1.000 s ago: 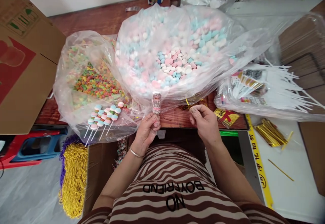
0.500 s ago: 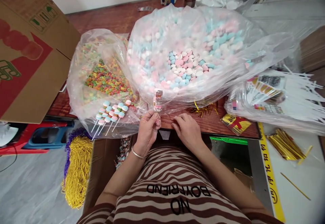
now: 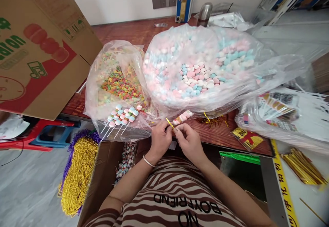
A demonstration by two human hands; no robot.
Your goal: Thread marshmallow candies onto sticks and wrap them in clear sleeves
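Now our left hand (image 3: 160, 138) & right hand (image 3: 189, 139) both pinch the gold twist tie (image 3: 169, 123) round the wrapped candy stick (image 3: 182, 117) at the surface's (image 3: 133, 31) near edge, tie not yet twisted shut.

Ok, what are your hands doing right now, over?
Left hand and right hand together, both pinching a gold twist tie at the wrapped candy stick. Big candy bag right behind.

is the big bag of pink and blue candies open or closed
Open. The candy bag has a gap in its plastic at the top where pink, blue and white pieces show bare, unclouded by film.
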